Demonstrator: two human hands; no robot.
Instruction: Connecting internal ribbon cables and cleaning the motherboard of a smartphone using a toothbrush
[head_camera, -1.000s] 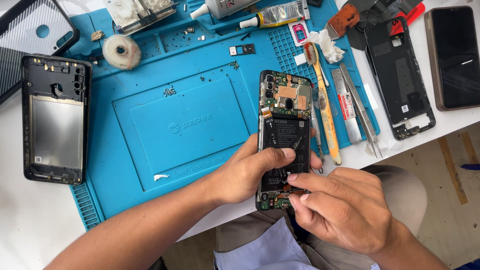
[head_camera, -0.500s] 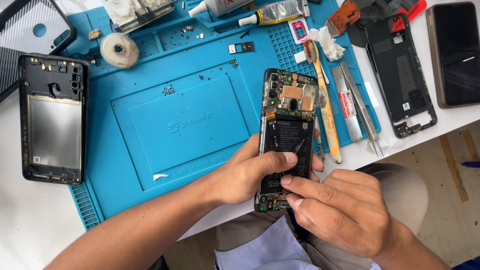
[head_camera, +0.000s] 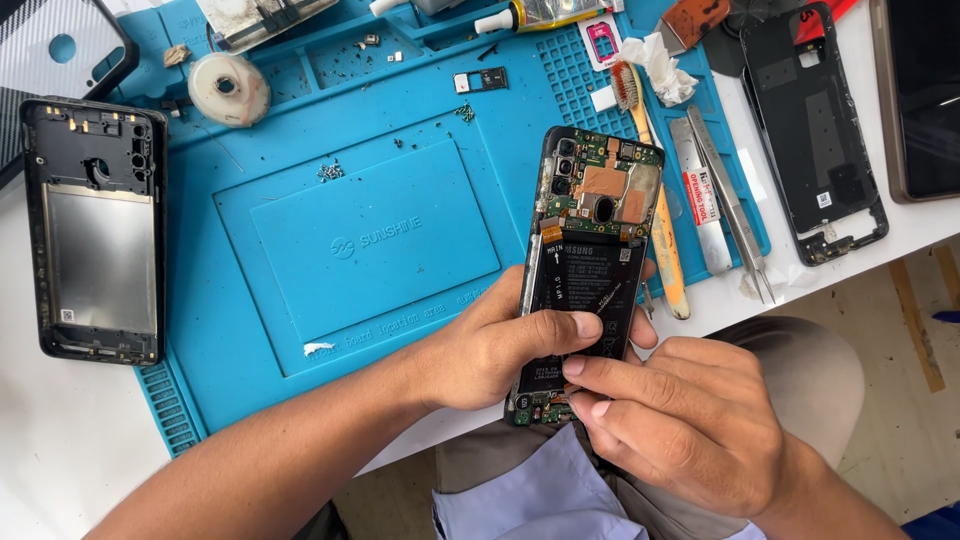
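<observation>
My left hand (head_camera: 495, 350) is wrapped around the open phone (head_camera: 585, 265), thumb pressed on its battery. I hold it up over the near edge of the blue mat (head_camera: 370, 240). My right hand (head_camera: 675, 420) pinches at the phone's bottom end with curled fingertips.

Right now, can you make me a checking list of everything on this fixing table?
Surface: blue repair mat on a white table.
Job's things: opened phone, back off, battery and circuit board showing.
Clutter: phone frame, tape roll, tweezers, brush, back cover, loose screws.
Grippers: left hand holds the phone; right hand works its lower end.
Cables: nothing seen.
Surroundings: floor below.
</observation>
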